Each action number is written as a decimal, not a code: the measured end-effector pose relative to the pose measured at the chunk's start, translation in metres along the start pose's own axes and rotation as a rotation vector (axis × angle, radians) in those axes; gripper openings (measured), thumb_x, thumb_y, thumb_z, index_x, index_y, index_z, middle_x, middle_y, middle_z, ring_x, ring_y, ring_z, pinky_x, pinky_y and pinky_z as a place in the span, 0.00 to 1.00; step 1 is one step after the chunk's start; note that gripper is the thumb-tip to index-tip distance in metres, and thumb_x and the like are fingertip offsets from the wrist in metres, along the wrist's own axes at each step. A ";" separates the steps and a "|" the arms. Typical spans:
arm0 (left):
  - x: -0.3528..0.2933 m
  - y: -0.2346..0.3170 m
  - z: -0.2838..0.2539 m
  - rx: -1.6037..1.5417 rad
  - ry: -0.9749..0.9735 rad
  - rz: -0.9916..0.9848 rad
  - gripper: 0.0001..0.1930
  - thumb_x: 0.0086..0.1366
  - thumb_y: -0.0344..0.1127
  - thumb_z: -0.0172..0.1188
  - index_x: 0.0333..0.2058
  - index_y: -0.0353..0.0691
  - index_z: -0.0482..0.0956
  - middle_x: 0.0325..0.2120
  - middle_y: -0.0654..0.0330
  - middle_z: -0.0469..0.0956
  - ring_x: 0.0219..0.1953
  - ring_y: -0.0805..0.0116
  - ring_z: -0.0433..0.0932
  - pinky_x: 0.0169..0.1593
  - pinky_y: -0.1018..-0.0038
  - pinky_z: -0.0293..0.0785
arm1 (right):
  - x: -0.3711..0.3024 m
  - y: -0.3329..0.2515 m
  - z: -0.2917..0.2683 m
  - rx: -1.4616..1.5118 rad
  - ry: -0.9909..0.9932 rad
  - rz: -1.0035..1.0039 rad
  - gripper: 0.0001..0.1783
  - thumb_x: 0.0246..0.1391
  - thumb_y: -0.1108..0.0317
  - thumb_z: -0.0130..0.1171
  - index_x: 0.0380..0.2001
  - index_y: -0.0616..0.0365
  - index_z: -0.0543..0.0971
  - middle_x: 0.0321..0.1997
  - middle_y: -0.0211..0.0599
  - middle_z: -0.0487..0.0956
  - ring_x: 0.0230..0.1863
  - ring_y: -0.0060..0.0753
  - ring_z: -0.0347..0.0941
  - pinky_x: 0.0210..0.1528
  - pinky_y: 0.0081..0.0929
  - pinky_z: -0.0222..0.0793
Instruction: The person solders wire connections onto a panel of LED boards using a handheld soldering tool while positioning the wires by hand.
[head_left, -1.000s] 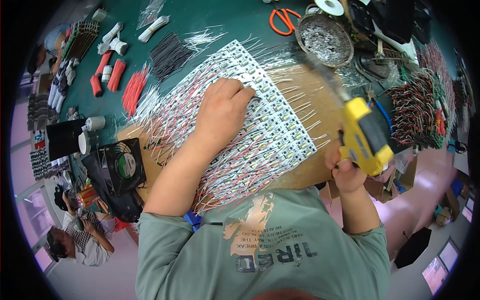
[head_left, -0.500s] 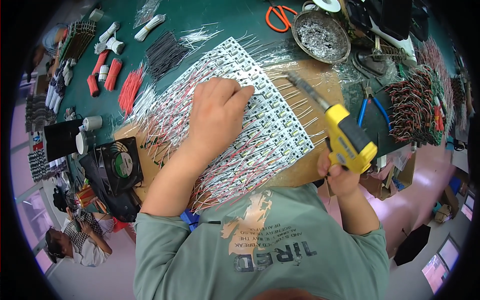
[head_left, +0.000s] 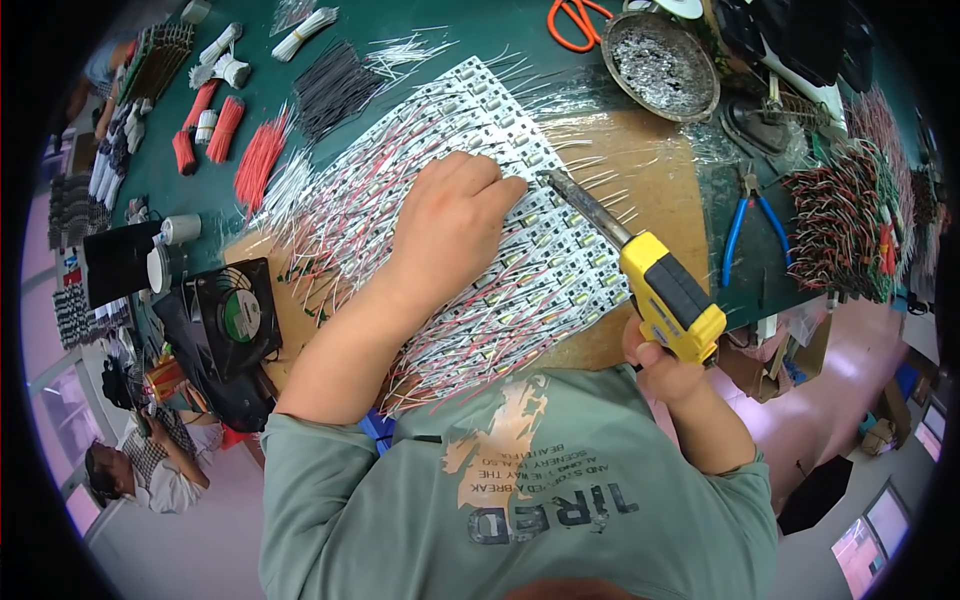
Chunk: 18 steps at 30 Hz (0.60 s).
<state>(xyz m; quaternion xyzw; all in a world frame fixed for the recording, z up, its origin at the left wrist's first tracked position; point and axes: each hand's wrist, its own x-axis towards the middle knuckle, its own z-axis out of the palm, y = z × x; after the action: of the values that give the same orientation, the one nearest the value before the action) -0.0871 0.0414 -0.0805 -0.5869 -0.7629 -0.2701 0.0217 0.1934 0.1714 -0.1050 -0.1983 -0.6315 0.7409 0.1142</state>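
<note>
While strewn with wire bundles [head_left: 227, 130], a broad green tabletop [head_left: 440, 20], with a brown board [head_left: 660, 170] on top. On that board, at a slant, a white panel of small circuit boards [head_left: 545, 240], bristling with red and white wires [head_left: 350, 200]. Over its middle, the left hand [head_left: 452, 220], fingers bent and drawn together; impossible to tell what, if anything, between the fingertips. Closed around the handle of a yellow-and-black soldering gun [head_left: 672, 298], the right hand [head_left: 668, 372]; gun tip [head_left: 557, 184] just beside the left fingertips, contact with the panel unclear. Possible trouble, judging from such closeness: a burned fingertip from a slight slip; a scorched joint from lingering heat; a snagged wire from so dense a tangle. As for writing: large dark letters [head_left: 558, 508] on the green shirt [head_left: 360, 520], upside down; faint marks on the gun, unreadable; a round green label [head_left: 240, 316] on the fan [head_left: 218, 305], too small to read.
</note>
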 end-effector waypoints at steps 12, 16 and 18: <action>-0.002 -0.001 0.002 0.014 0.032 0.004 0.10 0.50 0.23 0.63 0.33 0.41 0.83 0.26 0.60 0.76 0.32 0.58 0.76 0.37 0.64 0.72 | 0.003 -0.006 0.000 -0.016 0.018 0.053 0.19 0.48 0.79 0.61 0.46 0.63 0.74 0.32 0.34 0.77 0.31 0.26 0.73 0.34 0.26 0.71; -0.001 -0.001 0.003 0.011 0.037 0.001 0.10 0.50 0.23 0.63 0.33 0.42 0.82 0.26 0.60 0.76 0.32 0.59 0.76 0.38 0.64 0.72 | 0.003 -0.003 0.003 -0.059 0.034 0.021 0.19 0.49 0.79 0.61 0.46 0.63 0.74 0.33 0.34 0.77 0.32 0.26 0.73 0.34 0.26 0.70; -0.002 -0.002 0.003 0.023 0.032 0.009 0.11 0.50 0.23 0.62 0.33 0.42 0.82 0.27 0.61 0.76 0.32 0.59 0.76 0.38 0.65 0.72 | 0.003 -0.003 0.004 -0.052 0.063 0.001 0.18 0.49 0.79 0.61 0.46 0.63 0.74 0.33 0.34 0.77 0.32 0.26 0.73 0.34 0.26 0.70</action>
<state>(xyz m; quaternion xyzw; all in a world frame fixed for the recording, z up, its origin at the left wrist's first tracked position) -0.0873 0.0411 -0.0843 -0.5855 -0.7630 -0.2706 0.0421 0.1891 0.1697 -0.1015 -0.2247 -0.6465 0.7177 0.1285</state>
